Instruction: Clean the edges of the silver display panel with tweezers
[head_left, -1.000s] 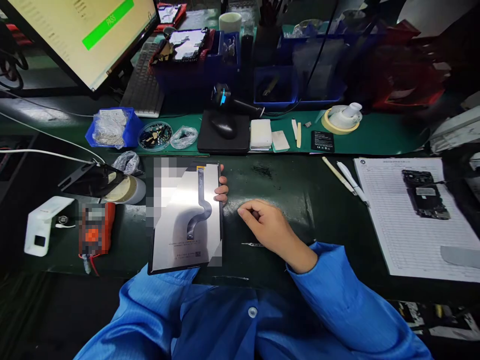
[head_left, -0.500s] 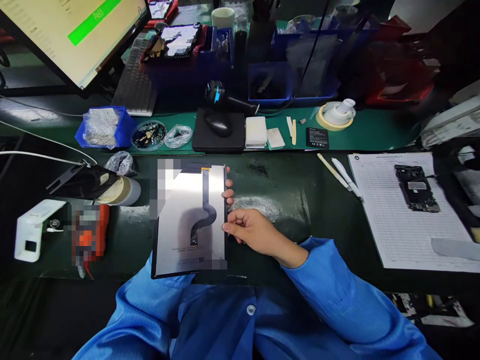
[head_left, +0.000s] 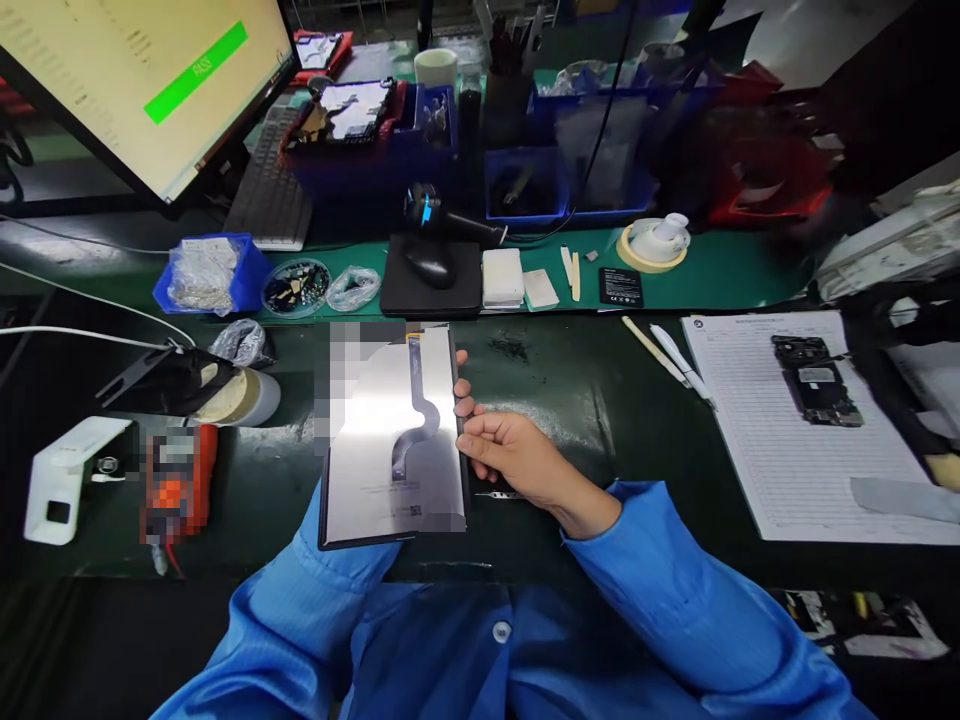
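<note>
A tablet display panel with a silvery back is raised in front of me, slightly tilted. A dark curved flex cable runs down its back from an orange strip near the top. From behind, my left hand supports the panel; only its fingertips show, wrapped round the right edge, while the palm is hidden. My right hand pinches that same edge lower down, thumb in front. Under the right hand, metal tweezers lie partly covered on the bench.
Right of me, a bare phone mainboard assembly rests on printed sheets, beside a white pen. On the left are a red multimeter and a tape roll. A mouse and scanner sit behind.
The panel has shifted slightly right and turned a little, with both hands still on it. The tweezers now show below my right hand. The camera view has tilted slightly.
</note>
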